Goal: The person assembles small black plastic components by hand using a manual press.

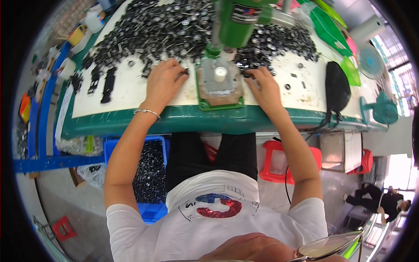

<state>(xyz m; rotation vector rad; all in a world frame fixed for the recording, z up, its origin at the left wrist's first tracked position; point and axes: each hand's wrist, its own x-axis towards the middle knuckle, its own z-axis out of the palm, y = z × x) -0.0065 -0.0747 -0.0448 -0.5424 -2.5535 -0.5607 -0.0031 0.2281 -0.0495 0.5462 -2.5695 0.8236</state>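
A green bench press (238,26) stands in front of me, with a metal fixture block (214,81) on its green base. My left hand (165,84) is to the left of the base, fingers pinched on a small black part (186,71). On the other side, my right hand (264,89) has its thumb and fingers together close to the fixture. Something dark shows at its fingertips, too small to name. Behind both hands spreads a large heap of small black and shiny metal parts (174,32).
Black strips (108,85) lie at the left of the white worktop (131,98). A black pouch-like item (337,87) lies at the right, near a small green fan (384,108). Below are a blue bin (152,212) of parts and a red stool (315,157). Another person (384,201) is far right.
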